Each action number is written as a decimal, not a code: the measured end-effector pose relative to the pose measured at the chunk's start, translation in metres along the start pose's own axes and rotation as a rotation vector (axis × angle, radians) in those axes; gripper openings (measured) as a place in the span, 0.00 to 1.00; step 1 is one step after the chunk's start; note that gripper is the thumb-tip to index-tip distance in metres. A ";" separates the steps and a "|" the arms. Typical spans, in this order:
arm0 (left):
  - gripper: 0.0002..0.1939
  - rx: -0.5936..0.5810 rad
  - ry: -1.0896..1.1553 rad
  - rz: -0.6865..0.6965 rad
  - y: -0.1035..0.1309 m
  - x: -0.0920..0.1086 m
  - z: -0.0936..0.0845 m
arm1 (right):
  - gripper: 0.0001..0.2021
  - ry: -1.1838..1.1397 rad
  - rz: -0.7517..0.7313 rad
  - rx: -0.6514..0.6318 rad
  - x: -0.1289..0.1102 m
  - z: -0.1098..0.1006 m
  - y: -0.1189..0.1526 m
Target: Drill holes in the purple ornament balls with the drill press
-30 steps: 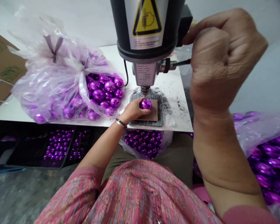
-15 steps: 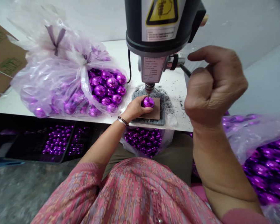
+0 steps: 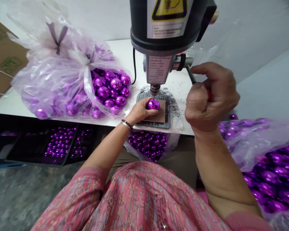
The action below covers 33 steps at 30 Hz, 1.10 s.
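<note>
Well, closest, right of frame, the right hand (image 3: 210, 98) curls its fingers round a lever (image 3: 191, 75); farther off, at centre, the left hand (image 3: 141, 111) pinches a purple ball (image 3: 153, 104) beneath the drill bit (image 3: 153, 97). Should that pinch slacken, I reckon the ball could spin away.

Your tabletop (image 3: 121, 51): white. To your left on it, tied translucent plastic bags (image 3: 55, 81) of purple faceted balls (image 3: 103, 92). Ahead of you, grey drill-press base (image 3: 168, 113); dark shavings (image 3: 175, 107) scattered behind and right.
</note>
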<state>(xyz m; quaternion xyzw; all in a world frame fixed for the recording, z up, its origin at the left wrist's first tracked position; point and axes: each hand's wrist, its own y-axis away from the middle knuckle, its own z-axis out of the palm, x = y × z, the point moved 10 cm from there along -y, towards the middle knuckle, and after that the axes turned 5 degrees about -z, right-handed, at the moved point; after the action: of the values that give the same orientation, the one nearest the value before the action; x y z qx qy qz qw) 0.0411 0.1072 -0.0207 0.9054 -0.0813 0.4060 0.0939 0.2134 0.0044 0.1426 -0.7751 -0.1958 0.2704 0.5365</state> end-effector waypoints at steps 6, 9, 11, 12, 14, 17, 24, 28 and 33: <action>0.25 0.024 -0.021 0.003 0.000 -0.001 0.000 | 0.17 -0.002 -0.028 0.122 0.000 -0.001 0.010; 0.27 0.036 -0.003 -0.005 -0.001 -0.004 0.000 | 0.17 0.005 -0.056 0.149 -0.001 -0.001 0.011; 0.25 0.028 -0.004 -0.007 -0.002 -0.006 0.002 | 0.17 0.002 -0.050 0.148 0.001 0.001 0.015; 0.25 0.021 -0.006 -0.010 -0.003 -0.007 0.002 | 0.17 -0.009 -0.051 0.146 0.002 0.002 0.017; 0.25 0.016 -0.008 -0.012 -0.003 -0.008 0.003 | 0.17 -0.044 -0.064 0.146 0.003 0.005 0.024; 0.27 0.037 -0.011 -0.012 -0.003 -0.008 0.002 | 0.18 -0.073 -0.060 0.170 0.003 0.006 0.030; 0.27 0.027 0.044 -0.017 0.006 -0.006 0.001 | 0.19 -0.222 0.193 0.165 0.015 -0.002 -0.048; 0.33 0.029 0.083 0.018 0.024 -0.012 -0.002 | 0.16 -0.295 0.364 -0.024 0.029 0.012 -0.091; 0.37 -0.116 0.036 0.143 0.065 -0.012 0.011 | 0.17 -0.300 0.427 -0.068 0.032 0.014 -0.089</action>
<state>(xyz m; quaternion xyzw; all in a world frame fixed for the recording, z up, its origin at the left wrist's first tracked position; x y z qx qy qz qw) 0.0265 0.0430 -0.0299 0.8830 -0.1673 0.4224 0.1185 0.2288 0.0644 0.2159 -0.7678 -0.1140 0.4827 0.4056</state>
